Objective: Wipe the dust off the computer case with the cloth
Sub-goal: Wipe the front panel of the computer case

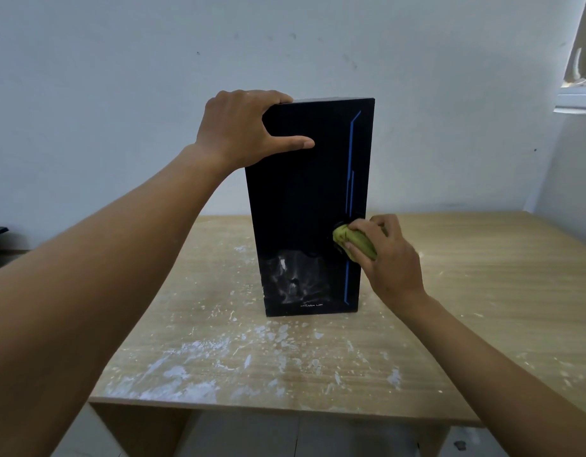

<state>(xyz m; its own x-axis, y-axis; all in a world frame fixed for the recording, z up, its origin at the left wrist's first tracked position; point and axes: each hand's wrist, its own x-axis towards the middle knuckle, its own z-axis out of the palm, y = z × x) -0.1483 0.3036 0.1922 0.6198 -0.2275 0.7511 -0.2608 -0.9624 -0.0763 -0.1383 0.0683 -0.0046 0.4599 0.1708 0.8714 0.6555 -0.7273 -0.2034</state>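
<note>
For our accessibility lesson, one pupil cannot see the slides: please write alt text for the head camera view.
A person's right hand presses a bunched green cloth against the front of an upright black computer case, while the left hand grips its top corner. The case stands on a white-flecked wooden table.

- The case (304,199) in front of me is glossy black, with a thin bright blue line running down its right side in kinked segments.
- Low on that black front is a cloudy grey-white smear of dust, and below it some small white lettering.
- The cloth (354,240) bunched in my right hand (388,258) is a dull olive green.
- The bench (482,275) is pale tan wood grain, flecked and streaked with white.
- The wall (120,77) is flat pale grey with a few dark specks.
</note>
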